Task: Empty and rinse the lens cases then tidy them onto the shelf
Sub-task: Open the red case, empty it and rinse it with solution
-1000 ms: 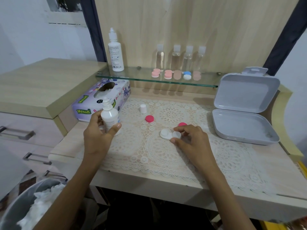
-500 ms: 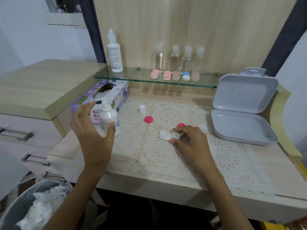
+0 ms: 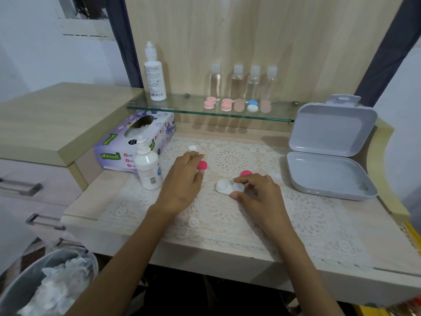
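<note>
A white double-well lens case (image 3: 224, 187) lies uncapped on the lace mat. My right hand (image 3: 257, 195) pinches its right end between thumb and fingers. Two pink caps lie loose: one (image 3: 202, 165) under the fingertips of my left hand (image 3: 184, 179), the other (image 3: 246, 173) just beyond my right fingers. My left hand reaches over the mat with relaxed fingers that touch the first pink cap. A small white bottle cap (image 3: 192, 148) stands past my left hand. The open solution bottle (image 3: 148, 165) stands upright to the left, free of my hand.
A glass shelf (image 3: 182, 109) at the back carries a tall solution bottle (image 3: 154, 74), several small clear bottles and several closed lens cases (image 3: 239, 105). A tissue box (image 3: 134, 140) sits left, an open grey box (image 3: 328, 156) right, a bin with tissues (image 3: 45, 286) bottom left.
My left hand let go of the solution bottle, which now stands on the counter, and moved right to the pink cap. My right hand stayed on the white case.
</note>
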Tool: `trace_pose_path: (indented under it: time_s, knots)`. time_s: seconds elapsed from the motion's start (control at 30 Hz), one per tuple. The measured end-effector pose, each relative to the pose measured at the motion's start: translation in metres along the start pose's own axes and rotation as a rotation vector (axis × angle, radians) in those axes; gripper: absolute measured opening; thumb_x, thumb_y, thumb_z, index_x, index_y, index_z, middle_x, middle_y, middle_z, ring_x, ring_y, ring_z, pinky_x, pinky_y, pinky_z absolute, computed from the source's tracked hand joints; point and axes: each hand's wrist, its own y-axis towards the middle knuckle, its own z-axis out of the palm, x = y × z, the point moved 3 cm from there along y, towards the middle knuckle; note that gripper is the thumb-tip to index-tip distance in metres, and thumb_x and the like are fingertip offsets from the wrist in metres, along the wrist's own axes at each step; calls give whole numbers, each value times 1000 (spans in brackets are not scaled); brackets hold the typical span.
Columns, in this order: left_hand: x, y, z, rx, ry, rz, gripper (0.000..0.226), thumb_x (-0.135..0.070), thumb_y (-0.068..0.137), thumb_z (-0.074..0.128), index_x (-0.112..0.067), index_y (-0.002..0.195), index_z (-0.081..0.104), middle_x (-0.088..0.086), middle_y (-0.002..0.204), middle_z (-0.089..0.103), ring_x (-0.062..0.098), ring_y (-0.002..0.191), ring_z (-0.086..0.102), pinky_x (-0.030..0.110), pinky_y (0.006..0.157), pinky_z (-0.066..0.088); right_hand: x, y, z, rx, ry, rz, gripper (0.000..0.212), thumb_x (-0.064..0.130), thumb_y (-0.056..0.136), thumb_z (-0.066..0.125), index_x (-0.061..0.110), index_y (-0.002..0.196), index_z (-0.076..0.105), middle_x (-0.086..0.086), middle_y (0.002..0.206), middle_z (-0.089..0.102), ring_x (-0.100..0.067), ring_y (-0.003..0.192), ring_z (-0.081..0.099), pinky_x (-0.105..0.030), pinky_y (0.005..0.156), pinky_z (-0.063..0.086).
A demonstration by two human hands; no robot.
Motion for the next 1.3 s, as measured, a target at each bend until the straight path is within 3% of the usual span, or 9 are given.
trace_pose_path:
  time_s: [0.13,0.3,0.53,0.6,0.93,1.3]
  knots:
    - [3,10,8,51,93,-2,38,-23,98,49,-15,135,50,4,133,52,24,116,45,35,97,35,0,0,0,0,3,-9,26,23,79,75,23,104,69,24,90,56,0,90,46,-8,71,32]
    - [1,7,7,-17,39,-6,23,-20,95,54,-15,116,62,3,115,60,22,104,48,37,91,40,1,0,-1,2,1,-9,25,23,79,75,22,104,69,22,90,57,-3,90,46,-9,72,32]
    - [-6,-2,1,-33,-183,96,21,-21,92,60,-17,112,65,-6,109,64,6,99,49,7,84,31,3,-1,-2,2,-3,-13,26,22,79,75,22,104,69,18,91,59,-9,91,48,-19,76,38]
    - [-11,-3,-2,-33,-239,137,20,-22,91,62,-17,110,67,-8,106,65,3,98,51,5,84,32,4,-1,-2,3,-5,-16,26,22,79,76,22,104,69,17,91,60,-10,91,48,-20,76,38]
    - [-22,-9,-5,48,-376,216,25,-31,81,70,-19,103,71,-13,97,67,4,94,58,24,85,46,3,-1,-2,3,-18,-29,27,25,78,76,24,105,69,22,89,57,-7,90,47,-19,74,37]
    - [-22,-8,-1,69,-297,310,27,-34,79,70,-20,103,70,-11,100,68,0,96,57,23,84,48,4,0,-2,3,-47,-37,28,25,79,75,22,106,70,26,91,53,-9,93,47,-16,75,36]
